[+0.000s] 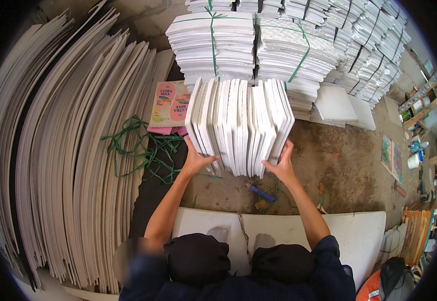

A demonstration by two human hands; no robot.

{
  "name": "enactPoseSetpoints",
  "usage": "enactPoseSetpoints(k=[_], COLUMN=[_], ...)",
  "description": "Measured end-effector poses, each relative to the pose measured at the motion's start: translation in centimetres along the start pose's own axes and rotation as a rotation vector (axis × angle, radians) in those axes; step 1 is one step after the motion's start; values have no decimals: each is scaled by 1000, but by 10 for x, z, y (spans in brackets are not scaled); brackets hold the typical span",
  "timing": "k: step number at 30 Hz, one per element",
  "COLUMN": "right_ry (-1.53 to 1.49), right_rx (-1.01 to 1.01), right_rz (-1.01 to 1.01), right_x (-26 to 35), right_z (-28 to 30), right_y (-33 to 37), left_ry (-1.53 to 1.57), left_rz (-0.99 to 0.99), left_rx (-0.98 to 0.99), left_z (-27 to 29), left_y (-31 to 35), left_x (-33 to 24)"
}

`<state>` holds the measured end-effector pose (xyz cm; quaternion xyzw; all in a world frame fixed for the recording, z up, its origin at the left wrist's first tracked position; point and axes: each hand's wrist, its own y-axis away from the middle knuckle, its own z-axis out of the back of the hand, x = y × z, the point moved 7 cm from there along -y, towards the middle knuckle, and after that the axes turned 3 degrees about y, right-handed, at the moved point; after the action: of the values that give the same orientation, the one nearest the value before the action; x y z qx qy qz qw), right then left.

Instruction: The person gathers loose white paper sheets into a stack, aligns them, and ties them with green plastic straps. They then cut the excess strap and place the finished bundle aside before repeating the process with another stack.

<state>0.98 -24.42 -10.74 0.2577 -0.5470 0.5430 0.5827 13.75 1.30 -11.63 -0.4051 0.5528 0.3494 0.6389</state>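
Note:
A stack of white panels [240, 125] stands on edge in front of me, its edges facing up and slightly uneven. My left hand [195, 159] grips its lower left side, thumb across the near face. On the opposite lower side my right hand [281, 164] holds the stack the same way, with its fingers along the outer panel. Both hands press it from the two sides. The fingertips behind the outer panels are partly hidden. Beside my left hand lies a tangle of green plastic strapping [145, 150].
Tied bundles of white panels [213, 42] are piled behind. Large white sheets [78, 165] lean upright at left, near a pink printed cardboard sheet [170, 104]. A blue roll [263, 192] lies on the brown floor. White boards [318, 228] are under my feet; shelves [421, 115] stand far right.

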Motion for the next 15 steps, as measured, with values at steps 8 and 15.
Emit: enactPoseSetpoints(k=[8, 15], right_ry=[245, 247], right_rx=[125, 143], right_rz=[-130, -91], right_x=[-64, -65], right_z=[-19, -18], right_y=[36, 29], left_ry=[-301, -439], left_rz=[5, -110], left_rx=[47, 92], left_z=[-9, -4], left_y=[26, 25], left_x=[63, 63])
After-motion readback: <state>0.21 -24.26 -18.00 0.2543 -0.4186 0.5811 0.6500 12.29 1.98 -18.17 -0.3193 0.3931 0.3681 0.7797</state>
